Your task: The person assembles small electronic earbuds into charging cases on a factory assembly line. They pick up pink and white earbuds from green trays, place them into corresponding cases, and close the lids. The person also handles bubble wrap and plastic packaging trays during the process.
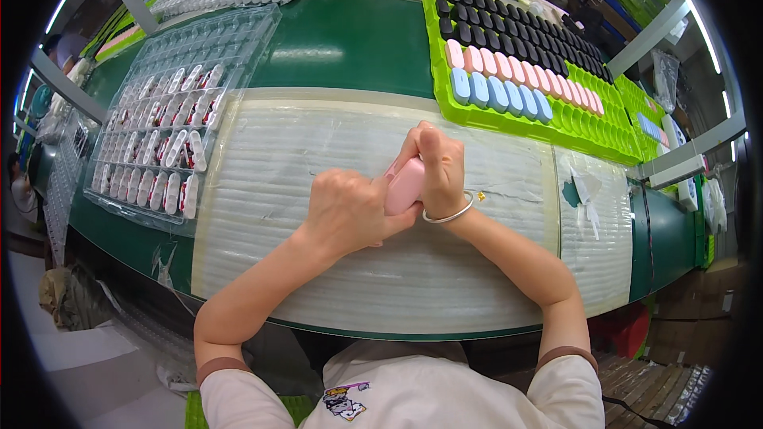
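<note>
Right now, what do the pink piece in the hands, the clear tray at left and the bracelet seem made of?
Pink piece: probably plastic, satin; smooth and evenly coloured. Clear tray: likely thin, glossy plastic; see-through with glints. Bracelet: seemingly polished metal; silvery shine.

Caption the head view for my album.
Left-hand grip and right-hand grip on a pink rounded piece, above a pale mat.

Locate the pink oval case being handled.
In the head view, the pink oval case is just right of centre, held between the left hand and the right hand over the pale striped mat, below-left of the lime-green tray.
</note>
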A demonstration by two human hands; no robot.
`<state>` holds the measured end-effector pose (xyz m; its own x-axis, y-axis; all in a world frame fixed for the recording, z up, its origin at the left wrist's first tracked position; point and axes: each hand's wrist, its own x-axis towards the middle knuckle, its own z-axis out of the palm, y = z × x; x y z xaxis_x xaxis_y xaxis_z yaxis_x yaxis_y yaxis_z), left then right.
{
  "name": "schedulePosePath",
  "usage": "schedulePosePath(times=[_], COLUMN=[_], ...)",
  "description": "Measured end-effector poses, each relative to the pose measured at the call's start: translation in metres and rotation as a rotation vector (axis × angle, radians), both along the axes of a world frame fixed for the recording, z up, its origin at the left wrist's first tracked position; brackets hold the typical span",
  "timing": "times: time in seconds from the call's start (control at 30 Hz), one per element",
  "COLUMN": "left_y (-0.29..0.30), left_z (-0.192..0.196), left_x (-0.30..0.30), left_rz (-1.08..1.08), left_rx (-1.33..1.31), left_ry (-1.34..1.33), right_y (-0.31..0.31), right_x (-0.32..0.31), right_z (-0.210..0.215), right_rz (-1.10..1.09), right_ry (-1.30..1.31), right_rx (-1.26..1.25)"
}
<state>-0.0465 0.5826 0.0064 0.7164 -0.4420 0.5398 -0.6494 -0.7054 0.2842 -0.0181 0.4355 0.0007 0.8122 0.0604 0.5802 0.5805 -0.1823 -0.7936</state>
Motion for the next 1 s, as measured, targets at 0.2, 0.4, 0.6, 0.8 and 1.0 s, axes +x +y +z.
schedulePosePath(times=[0.2, 0.4, 0.6, 0.8, 1.0], left_y=[-0.007, -0.013, -0.015, -0.015, -0.015], left_z=[-0.003, -0.015, -0.016, -0.005, -0.015], left_x=[-0.006, -0.010, -0.006, -0.004, -0.008], left_rz=[-0.006, 0.008, 0.003, 0.032, -0.011], left_rx=[-0.050, -0.031, -0.065, -0.097, -0.121], left_ry=[-0.090, -0.061, -0.105, -0.044, -0.070], right_y=[0.006, 0.003, 0.004, -0.003, -0.004], right_x=[-0.004, 0.000, 0.002, 0.001, 0.001], right_z=[0.000, 0.003, 0.001, 0.009, 0.009], right_rz=[0.037, 0.065, 0.053, 0.017, 0.079], right_ry=[-0.005, 0.036, 0.032, -0.245, -0.299], right_rx=[0.014, 0.005, 0.018, -0.163, -0.244])
